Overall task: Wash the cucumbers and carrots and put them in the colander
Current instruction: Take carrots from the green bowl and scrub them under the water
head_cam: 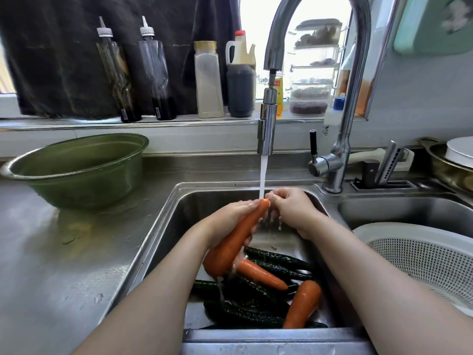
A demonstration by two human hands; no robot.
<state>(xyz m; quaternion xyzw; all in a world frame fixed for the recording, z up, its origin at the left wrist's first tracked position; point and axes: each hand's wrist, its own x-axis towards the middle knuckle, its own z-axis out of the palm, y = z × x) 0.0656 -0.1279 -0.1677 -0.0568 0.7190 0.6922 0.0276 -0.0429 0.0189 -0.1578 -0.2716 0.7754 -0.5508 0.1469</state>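
A large orange carrot (234, 237) slants under the running water (263, 175) over the left sink basin (174, 226). My left hand (230, 219) grips its middle from the left. My right hand (291, 211) pinches its thin upper tip with curled fingers. Below, on the basin floor, lie two more carrots (261, 274) (303, 304) among several dark green cucumbers (245, 313). A white perforated colander (425, 262) sits in the right basin, and nothing shows inside the part I can see.
The chrome tap (267, 129) hangs over the basin. A green bowl (76, 170) stands on the steel counter (64, 265) at left. Bottles (112, 73) line the window ledge. A knife block (384, 172) and a pan (450, 165) sit at the right.
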